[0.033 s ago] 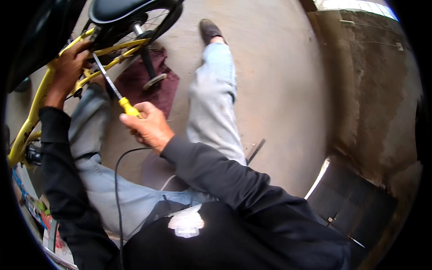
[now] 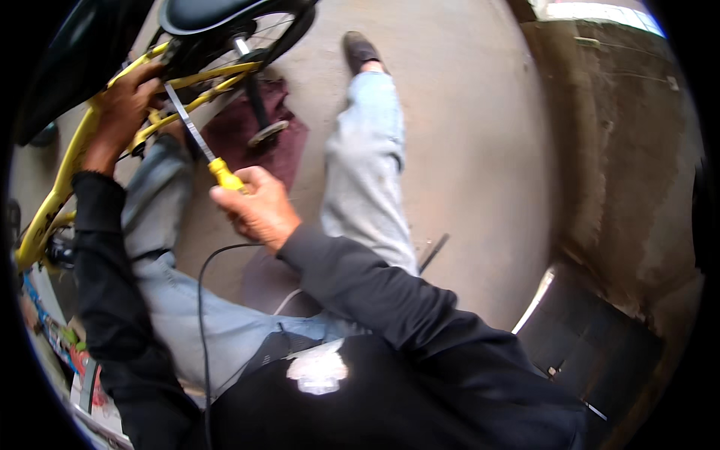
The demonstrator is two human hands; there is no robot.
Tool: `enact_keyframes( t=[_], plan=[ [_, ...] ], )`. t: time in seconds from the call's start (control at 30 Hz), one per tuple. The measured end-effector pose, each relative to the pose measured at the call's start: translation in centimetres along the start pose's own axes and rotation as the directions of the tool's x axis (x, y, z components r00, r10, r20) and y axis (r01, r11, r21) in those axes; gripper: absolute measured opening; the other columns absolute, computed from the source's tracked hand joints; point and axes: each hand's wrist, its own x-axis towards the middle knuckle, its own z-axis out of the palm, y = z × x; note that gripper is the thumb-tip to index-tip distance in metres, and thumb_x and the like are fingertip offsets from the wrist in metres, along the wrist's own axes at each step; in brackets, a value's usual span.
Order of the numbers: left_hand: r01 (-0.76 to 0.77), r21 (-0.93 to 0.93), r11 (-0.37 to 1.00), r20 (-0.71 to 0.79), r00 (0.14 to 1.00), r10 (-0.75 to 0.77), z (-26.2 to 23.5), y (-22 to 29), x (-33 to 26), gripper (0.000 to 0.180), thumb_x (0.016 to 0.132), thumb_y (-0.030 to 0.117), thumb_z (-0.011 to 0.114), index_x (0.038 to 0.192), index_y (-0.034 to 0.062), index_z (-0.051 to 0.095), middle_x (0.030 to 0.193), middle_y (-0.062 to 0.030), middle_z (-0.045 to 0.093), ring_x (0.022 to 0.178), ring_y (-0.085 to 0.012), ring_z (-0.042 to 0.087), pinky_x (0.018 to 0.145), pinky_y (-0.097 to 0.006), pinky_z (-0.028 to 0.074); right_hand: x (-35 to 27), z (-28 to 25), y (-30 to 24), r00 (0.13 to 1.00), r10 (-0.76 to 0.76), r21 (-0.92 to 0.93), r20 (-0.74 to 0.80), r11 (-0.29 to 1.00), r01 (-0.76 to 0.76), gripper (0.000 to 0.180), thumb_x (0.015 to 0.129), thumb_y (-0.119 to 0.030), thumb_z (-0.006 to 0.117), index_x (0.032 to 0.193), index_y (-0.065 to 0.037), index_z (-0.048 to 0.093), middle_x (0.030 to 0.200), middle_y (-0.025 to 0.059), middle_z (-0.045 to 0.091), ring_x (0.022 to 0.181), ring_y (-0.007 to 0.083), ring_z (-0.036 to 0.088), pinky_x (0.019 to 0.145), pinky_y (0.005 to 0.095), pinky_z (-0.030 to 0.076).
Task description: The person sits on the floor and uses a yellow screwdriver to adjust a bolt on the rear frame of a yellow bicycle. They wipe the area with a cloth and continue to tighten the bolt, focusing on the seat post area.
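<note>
1 floor, tan. 1 brown wall at right, stained. 1 yellow bicycle upper left; dark marks on its tube, too blurred to read. 1 black jacket on the person, two sleeves in view, one bright white patch on the front, washed out, any print on it can't be made out. 1 pair of light blue jeans, two legs, spread apart. 1 dark panel lower right. 1 black saddle at the top, one spoked wheel partly behind it. 1 maroon cloth on the floor between the legs. 1 black cable curving down over the jeans. 1 dark shoe at the far leg.

Hands, 2. Left hand: forearm nearly upright along the left side, hand up at the bicycle frame below the saddle, fingers bent; can't tell what they grip, or if they pinch anything. Right hand: forearm angled up-left from lower right, thumb and fingers pressed around a yellow handle.

1 screwdriver: in the right hand, over the floor and cloth, shaft slanting up-left, tip just beside the left fingers at the frame. Tip contact: can't tell.

1 thin dark rod on the floor, right of the jeans.
</note>
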Motion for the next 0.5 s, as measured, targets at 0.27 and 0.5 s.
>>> enact_keyframes(
  t=[0.27,0.5],
  plan=[
    [0.02,-0.119,0.993,-0.018,1.0,-0.022,0.6,2.4,-0.7,0.032,0.091,0.012,0.049,0.119,0.0023,0.061,0.098,-0.0095,0.068,0.071,-0.0144,0.068,0.066,-0.026,0.053,-0.4,0.0,-0.8,0.997,0.021,-0.007,-0.073,1.0,-0.021,0.043,0.083,-0.023,0.073,0.112,-0.001,0.05,0.074,0.0013,0.056,0.054,0.0044,0.047,0.042,0.0189,0.035],
    [-0.011,-0.091,0.996,-0.082,0.997,0.003,0.6,2.1,-0.8,0.031,0.092,0.012,0.049,0.12,0.0048,0.061,0.098,-0.01,0.069,0.072,-0.0146,0.068,0.07,-0.026,0.053,-0.8,-0.4,-1.4,0.997,0.043,-0.038,-0.064,0.998,-0.046,0.039,0.084,-0.027,0.072,0.113,-0.003,0.06,0.079,-0.0016,0.057,0.065,0.0059,0.051,0.053,0.0218,0.041]
  ],
)
